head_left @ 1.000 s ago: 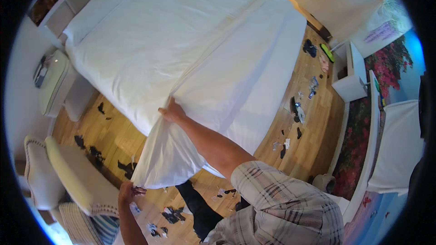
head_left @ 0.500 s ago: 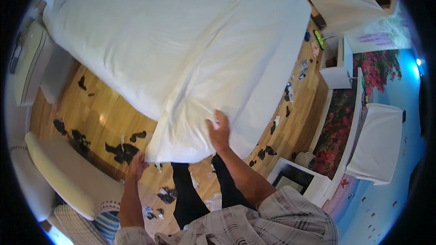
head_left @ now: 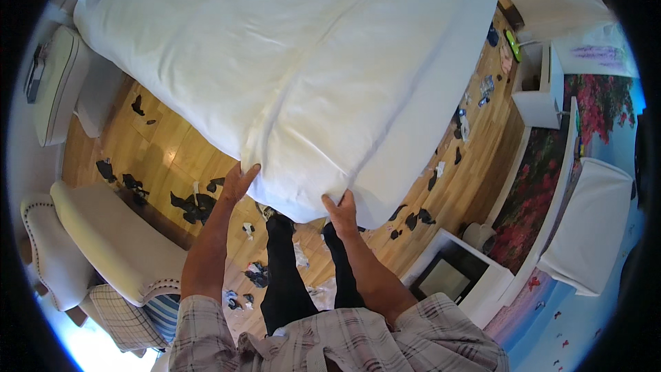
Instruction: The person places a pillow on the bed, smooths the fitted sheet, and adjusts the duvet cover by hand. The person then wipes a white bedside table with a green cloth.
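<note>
A white bed sheet point(head_left: 289, 96) spreads over the bed, with a long raised fold running from the near edge toward the far side. My left hand point(head_left: 239, 182) is closed on the sheet's near left edge, thumb on top. To its right, my right hand point(head_left: 342, 212) pinches the cloth at the near edge, where small creases run from the fingertips. The fingers under the sheet are hidden on both hands. Between my hands the cloth hangs down over the near end of the bed, just in front of my legs.
Dark scraps point(head_left: 193, 207) and crumpled plastic litter the wooden floor. A cream tufted-edge sofa point(head_left: 117, 241) stands at the left, a white bedside unit point(head_left: 62, 89) beyond it. Along the right are a low white cabinet point(head_left: 458, 275) and a cloth-draped panel point(head_left: 585, 227).
My left hand has moved up and right from the sheet's drawn-out corner, which now hangs in. My right hand has gone from lying on the sheet to pinching its near edge.
</note>
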Tool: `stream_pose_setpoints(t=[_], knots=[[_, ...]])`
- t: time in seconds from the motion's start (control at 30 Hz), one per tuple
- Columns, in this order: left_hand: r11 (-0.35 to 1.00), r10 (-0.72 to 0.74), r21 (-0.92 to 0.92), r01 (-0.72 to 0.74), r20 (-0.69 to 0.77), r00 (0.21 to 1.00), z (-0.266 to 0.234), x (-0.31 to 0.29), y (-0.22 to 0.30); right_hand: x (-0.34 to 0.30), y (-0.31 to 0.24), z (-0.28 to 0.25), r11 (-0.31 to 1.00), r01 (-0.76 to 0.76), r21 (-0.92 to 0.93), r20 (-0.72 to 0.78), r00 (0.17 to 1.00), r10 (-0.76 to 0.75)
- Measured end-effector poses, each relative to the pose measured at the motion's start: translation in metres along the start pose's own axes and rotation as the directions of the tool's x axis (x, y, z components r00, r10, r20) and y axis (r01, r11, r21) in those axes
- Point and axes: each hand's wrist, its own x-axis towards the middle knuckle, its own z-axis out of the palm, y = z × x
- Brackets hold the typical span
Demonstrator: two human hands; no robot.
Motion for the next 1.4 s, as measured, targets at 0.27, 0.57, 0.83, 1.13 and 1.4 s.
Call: stream_pose_setpoints(t=[0.27,0.57,0.83,1.13,1.4], knots=[[0.992,0.12,-0.004,-0.124,-0.205,0.971,0.002,-0.033,0.044,-0.015,-0.012,0.003,0.991,-0.087,-0.105,0.074,0.993,0.095],[0.959,0.056,0.282,0.002,-0.197,0.979,-0.038,0.015,-0.051,-0.044,0.032,0.074,0.962,-0.15,0.23,-0.117,0.977,0.18],[0.973,0.14,0.196,-0.123,-0.074,0.987,-0.064,0.001,-0.028,-0.105,0.062,0.097,0.97,-0.242,0.04,0.332,0.918,0.215],[0.785,0.166,0.619,-0.012,-0.193,0.967,-0.11,0.005,-0.065,-0.13,0.101,0.109,0.799,-0.555,-0.232,0.15,0.791,0.593],[0.688,0.238,0.72,0.088,-0.339,0.91,-0.065,-0.015,-0.046,-0.183,0.133,0.041,0.727,0.069,-0.683,0.423,0.849,0.317]])
